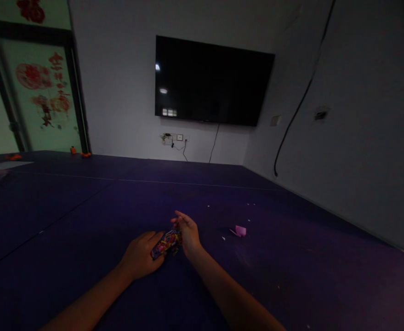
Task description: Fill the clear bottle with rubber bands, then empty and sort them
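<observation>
A small colourful bundle (166,243), patterned in red, yellow and blue, lies at the lower centre of the purple surface (119,211). My left hand (142,255) grips its left end between thumb and fingers. My right hand (187,233) is at the bundle's other end, its fingers curled and touching loose, multicoloured strands there. What exactly the right fingers pinch is too small and dark to tell. To the right of my hands lies a small pink piece (241,231), with a thin sliver beside it.
Small white scraps (223,238) are scattered on the right. Orange objects (85,155) and a pale sheet (14,164) lie at the far left. Beyond the surface are a wall-mounted screen (213,82), a hanging black cable (296,115) and a glass door (38,92).
</observation>
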Tool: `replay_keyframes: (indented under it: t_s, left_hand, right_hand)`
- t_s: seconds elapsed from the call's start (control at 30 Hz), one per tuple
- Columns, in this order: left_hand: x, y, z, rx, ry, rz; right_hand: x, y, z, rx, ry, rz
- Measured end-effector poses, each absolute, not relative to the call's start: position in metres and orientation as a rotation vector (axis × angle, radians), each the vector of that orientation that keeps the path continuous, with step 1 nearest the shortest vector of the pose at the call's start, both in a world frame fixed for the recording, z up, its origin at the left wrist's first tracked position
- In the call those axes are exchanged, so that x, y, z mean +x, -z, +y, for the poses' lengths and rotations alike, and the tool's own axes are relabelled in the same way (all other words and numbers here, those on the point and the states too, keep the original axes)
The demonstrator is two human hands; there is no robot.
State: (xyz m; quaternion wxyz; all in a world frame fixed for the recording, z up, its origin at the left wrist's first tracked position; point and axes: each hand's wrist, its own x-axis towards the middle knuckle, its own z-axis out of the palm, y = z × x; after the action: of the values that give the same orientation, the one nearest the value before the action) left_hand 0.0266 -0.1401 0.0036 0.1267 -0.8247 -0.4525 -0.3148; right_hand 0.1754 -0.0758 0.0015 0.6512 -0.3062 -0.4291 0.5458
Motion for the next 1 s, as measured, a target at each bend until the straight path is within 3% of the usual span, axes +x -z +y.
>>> replay_keyframes:
  t_s: [0.33, 1.0]
  left_hand:
    - [0.0265, -0.0024, -0.1404, -2.349, 0.915, -1.375]
    - [0.0199, -0.0006, -0.1360, -2.208, 1.048, -1.424]
  right_hand:
    - [0.1714, -0.0054, -0.0865, -0.760, -1.238, -1.129]
    - [0.1770, -0.0058, -0.0835, -0.410, -1.590, -0.888]
